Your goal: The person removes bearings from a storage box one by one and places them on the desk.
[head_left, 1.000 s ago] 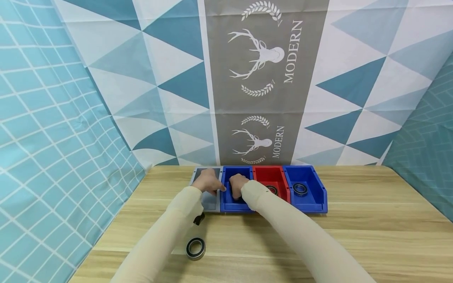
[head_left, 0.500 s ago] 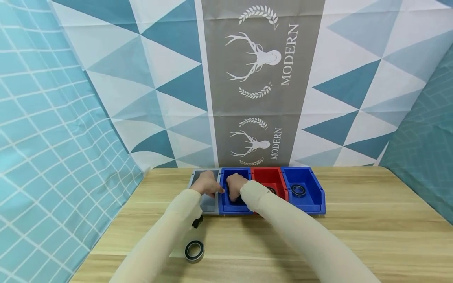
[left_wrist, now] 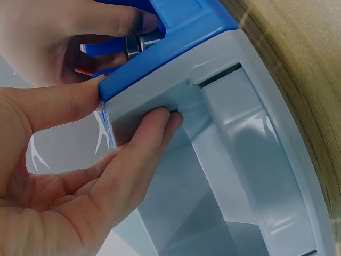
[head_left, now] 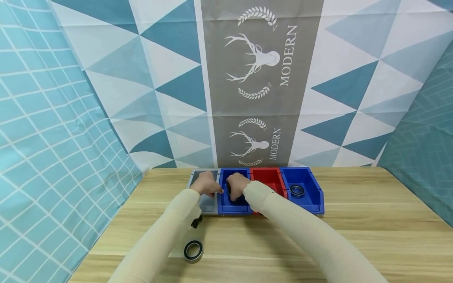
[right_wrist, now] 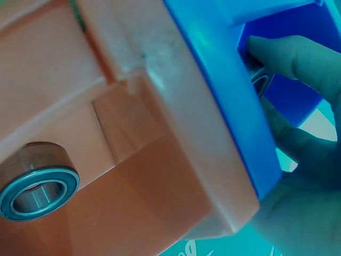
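Observation:
My left hand (head_left: 207,184) pinches the joined side walls of the grey bin (left_wrist: 282,160) and the blue bin beside it (head_left: 235,209). In the left wrist view, its thumb lies on the blue edge and its fingertips reach inside the grey wall. My right hand (head_left: 236,185) reaches into that same blue bin. Between its thumb and fingers it holds a bearing (right_wrist: 261,82), a small metal ring partly hidden by the bin wall. The left wrist view also shows a side of this bearing (left_wrist: 133,48).
The red bin (head_left: 266,173) looks orange in the right wrist view and has a bearing (right_wrist: 40,160) in it. The right-hand blue bin (head_left: 313,208) has another bearing (head_left: 297,195). A larger bearing (head_left: 194,260) lies on the table near a small black object (head_left: 196,221).
The head view has shifted slightly, so the bins sit a little lower and further left. Both hands stay nearly in place. My right sleeve now hides the bearing in the red bin.

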`<state>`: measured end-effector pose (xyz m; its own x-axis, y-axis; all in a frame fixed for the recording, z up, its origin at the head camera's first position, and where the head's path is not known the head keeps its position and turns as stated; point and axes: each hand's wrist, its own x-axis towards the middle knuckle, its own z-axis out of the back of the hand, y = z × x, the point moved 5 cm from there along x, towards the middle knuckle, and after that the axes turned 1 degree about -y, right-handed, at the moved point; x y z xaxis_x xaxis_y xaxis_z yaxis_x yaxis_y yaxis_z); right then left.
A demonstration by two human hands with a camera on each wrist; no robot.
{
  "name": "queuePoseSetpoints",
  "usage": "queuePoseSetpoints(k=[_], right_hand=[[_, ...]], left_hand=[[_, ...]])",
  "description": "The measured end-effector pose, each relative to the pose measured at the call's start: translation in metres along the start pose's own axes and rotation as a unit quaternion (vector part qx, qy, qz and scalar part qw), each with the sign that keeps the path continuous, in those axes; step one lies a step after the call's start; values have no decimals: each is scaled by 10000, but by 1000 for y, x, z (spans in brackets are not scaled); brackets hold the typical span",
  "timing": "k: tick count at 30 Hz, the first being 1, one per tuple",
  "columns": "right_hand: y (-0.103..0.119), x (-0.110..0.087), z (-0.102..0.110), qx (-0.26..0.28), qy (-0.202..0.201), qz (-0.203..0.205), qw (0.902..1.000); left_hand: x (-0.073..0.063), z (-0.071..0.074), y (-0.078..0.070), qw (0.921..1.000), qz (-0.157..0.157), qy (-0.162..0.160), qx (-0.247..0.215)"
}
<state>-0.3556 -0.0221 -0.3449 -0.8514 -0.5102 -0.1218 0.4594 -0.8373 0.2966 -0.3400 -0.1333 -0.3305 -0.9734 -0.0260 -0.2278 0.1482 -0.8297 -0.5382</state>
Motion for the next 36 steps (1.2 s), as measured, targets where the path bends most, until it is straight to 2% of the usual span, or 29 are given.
queuePoseSetpoints(k=[14,24,36], right_hand=[[3,-6,8,55,-141,225,9996],[4,-13,10,158,-137,289,9994],[4,-24,11,262,-319,322,9986]], left_hand=[[4,0,2,10000,37,-23,41],[4,-1,1,9999,98,-11,28],[3,-1,2,10000,80,-24,4]])
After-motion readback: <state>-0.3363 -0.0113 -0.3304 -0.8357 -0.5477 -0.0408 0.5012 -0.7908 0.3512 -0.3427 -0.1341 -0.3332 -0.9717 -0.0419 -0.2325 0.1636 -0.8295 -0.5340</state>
